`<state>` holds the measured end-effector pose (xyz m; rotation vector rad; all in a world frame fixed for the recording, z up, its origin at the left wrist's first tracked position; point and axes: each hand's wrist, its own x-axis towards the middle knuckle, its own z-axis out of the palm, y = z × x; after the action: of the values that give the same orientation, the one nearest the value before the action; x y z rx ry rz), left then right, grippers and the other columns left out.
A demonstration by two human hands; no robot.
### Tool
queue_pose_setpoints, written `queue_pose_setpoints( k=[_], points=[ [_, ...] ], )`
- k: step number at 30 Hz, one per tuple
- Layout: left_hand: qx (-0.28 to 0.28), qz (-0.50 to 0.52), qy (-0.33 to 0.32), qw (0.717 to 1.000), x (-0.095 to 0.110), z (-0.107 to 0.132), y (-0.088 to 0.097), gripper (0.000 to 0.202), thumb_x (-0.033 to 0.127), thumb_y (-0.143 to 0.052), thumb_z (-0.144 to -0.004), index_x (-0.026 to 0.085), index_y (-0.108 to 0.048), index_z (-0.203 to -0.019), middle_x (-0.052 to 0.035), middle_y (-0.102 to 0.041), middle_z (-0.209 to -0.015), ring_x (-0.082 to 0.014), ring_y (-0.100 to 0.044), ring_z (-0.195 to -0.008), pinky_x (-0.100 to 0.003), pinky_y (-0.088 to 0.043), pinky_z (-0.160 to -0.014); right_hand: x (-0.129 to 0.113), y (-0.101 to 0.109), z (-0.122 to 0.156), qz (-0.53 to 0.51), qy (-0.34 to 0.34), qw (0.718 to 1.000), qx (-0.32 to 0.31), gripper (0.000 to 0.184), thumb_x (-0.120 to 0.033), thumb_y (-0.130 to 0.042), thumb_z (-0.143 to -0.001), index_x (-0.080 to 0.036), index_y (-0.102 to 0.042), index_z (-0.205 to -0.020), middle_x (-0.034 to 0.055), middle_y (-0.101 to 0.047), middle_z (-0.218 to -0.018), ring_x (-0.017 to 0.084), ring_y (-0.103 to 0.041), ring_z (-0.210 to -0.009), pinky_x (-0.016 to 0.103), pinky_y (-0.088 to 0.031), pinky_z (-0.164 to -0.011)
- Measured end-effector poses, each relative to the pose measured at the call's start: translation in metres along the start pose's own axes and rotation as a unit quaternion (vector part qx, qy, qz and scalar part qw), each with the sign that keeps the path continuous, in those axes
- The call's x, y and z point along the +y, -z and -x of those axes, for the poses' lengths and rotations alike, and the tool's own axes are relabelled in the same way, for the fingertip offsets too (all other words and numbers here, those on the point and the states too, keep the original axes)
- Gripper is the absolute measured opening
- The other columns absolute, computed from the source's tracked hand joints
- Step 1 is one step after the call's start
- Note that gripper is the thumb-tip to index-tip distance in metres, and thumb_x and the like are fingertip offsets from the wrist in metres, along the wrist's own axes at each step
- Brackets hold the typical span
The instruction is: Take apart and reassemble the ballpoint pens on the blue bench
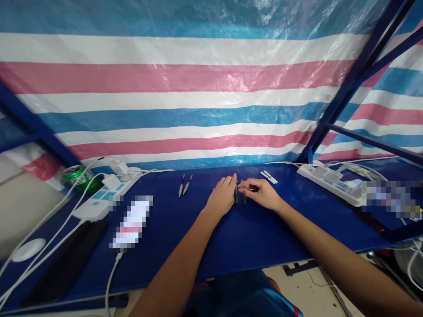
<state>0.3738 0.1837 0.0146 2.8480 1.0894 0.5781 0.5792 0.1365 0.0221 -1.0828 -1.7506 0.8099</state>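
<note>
My right hand (pixel 261 194) pinches a thin dark pen refill (pixel 248 189) between thumb and fingers, above the blue table (pixel 198 246). My left hand (pixel 223 197) rests just left of it, fingertips up against a black pen body (pixel 235 196). A second black pen body (pixel 243 198) lies between my hands. Whether my left hand grips anything is hidden by its fingers. Two assembled pens (pixel 184 185) lie side by side to the left, and a few white pen parts (pixel 269 177) lie beyond my right hand.
White power strips (pixel 327 184) with plugged-in adapters and cables sit on the table at both sides. Further left are a green can (pixel 79 178) and a pixelated phone (pixel 132 222) on a cable. A striped tarpaulin (pixel 165 92) on a blue frame stands behind the table.
</note>
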Motion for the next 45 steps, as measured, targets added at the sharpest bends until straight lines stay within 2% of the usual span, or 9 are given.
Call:
queue_pose_setpoints(
  k=[5,13,18,21,24,27,31,38,45],
  points=[
    [-0.004,0.009,0.007,1.0,-0.003,0.002,-0.002,0.069,0.002,-0.039,-0.092,0.009,-0.035,-0.16,-0.0178,-0.061,-0.13,-0.0284,-0.056,-0.122,-0.047,-0.045,-0.112,0.002,0.001,0.0,-0.001,0.0,0.999,0.035,0.035,-0.052,-0.077,-0.09,-0.02,-0.08,-0.104,0.01,-0.081,-0.109,0.026,-0.076,-0.099,0.04,-0.063,-0.091],
    [-0.021,-0.024,0.005,0.999,-0.003,0.003,-0.003,0.064,0.004,-0.04,-0.094,0.005,-0.037,-0.158,-0.0214,-0.06,-0.135,-0.0312,-0.056,-0.124,-0.048,-0.047,-0.109,0.0,0.002,0.001,0.09,0.03,0.995,-0.007,0.026,-0.043,-0.071,-0.095,-0.02,-0.081,-0.104,0.0064,-0.078,-0.09,0.019,-0.069,-0.074,0.032,-0.057,-0.071],
    [-0.018,-0.023,-0.007,1.0,0.002,0.002,-0.001,0.062,0.008,-0.041,-0.097,0.007,-0.037,-0.158,-0.021,-0.059,-0.132,-0.0325,-0.056,-0.123,-0.051,-0.048,-0.107,-0.004,0.003,0.001,0.149,0.065,0.986,-0.025,0.021,-0.034,-0.067,-0.097,-0.021,-0.08,-0.107,0.0051,-0.076,-0.085,0.018,-0.066,-0.071,0.03,-0.053,-0.069],
    [-0.004,0.01,-0.024,1.0,0.008,0.002,0.002,0.072,0.007,-0.045,-0.093,0.01,-0.029,-0.163,-0.019,-0.056,-0.135,-0.0322,-0.054,-0.122,-0.051,-0.049,-0.108,-0.005,0.001,0.001,0.175,0.093,0.979,-0.045,0.017,-0.026,-0.065,-0.096,-0.022,-0.079,-0.105,0.0044,-0.076,-0.084,0.019,-0.067,-0.073,0.031,-0.052,-0.071],
    [0.027,0.061,-0.065,0.996,0.015,0.003,0.007,0.089,0.004,-0.047,-0.088,0.022,-0.016,-0.169,-0.0156,-0.049,-0.146,-0.0304,-0.051,-0.126,-0.052,-0.046,-0.113,-0.003,-0.001,0.0,0.185,0.104,0.977,-0.039,0.014,-0.02,-0.064,-0.093,-0.021,-0.077,-0.097,0.0046,-0.076,-0.084,0.021,-0.068,-0.074,0.032,-0.053,-0.072],
    [0.042,0.087,-0.099,0.99,0.022,0.005,0.011,0.102,0.003,-0.05,-0.082,0.031,-0.008,-0.171,-0.0139,-0.038,-0.158,-0.0327,-0.045,-0.135,-0.059,-0.041,-0.118,0.0,-0.001,0.0,0.178,0.097,0.979,-0.014,0.013,-0.02,-0.065,-0.093,-0.021,-0.078,-0.096,0.0064,-0.079,-0.091,0.024,-0.073,-0.081,0.034,-0.056,-0.075],
    [0.055,0.081,-0.113,0.989,0.028,0.007,0.013,0.108,0.003,-0.053,-0.078,0.029,-0.006,-0.171,-0.0138,-0.028,-0.166,-0.0358,-0.038,-0.144,-0.061,-0.036,-0.122,0.004,-0.003,0.0,0.18,0.09,0.979,-0.019,0.015,-0.023,-0.065,-0.095,-0.022,-0.08,-0.096,0.0072,-0.082,-0.094,0.025,-0.077,-0.084,0.036,-0.058,-0.078],
    [0.049,0.045,-0.124,0.99,0.031,0.008,0.018,0.101,0.003,-0.052,-0.083,0.029,-0.01,-0.171,-0.0143,-0.03,-0.168,-0.0368,-0.041,-0.142,-0.06,-0.037,-0.12,0.002,-0.007,0.003,0.325,0.072,0.942,-0.035,0.029,-0.021,-0.06,-0.095,-0.019,-0.077,-0.118,0.013,-0.081,-0.108,0.03,-0.077,-0.094,0.037,-0.057,-0.081],
    [0.069,0.07,-0.114,0.989,0.031,0.007,0.019,0.106,0.0,-0.05,-0.078,0.033,-0.012,-0.171,-0.014,-0.024,-0.171,-0.0377,-0.039,-0.146,-0.064,-0.037,-0.119,-0.003,-0.016,0.004,0.384,0.072,0.92,-0.027,0.033,-0.023,-0.053,-0.1,-0.016,-0.072,-0.126,0.0155,-0.081,-0.109,0.027,-0.076,-0.084,0.033,-0.052,-0.071]
  ],
)
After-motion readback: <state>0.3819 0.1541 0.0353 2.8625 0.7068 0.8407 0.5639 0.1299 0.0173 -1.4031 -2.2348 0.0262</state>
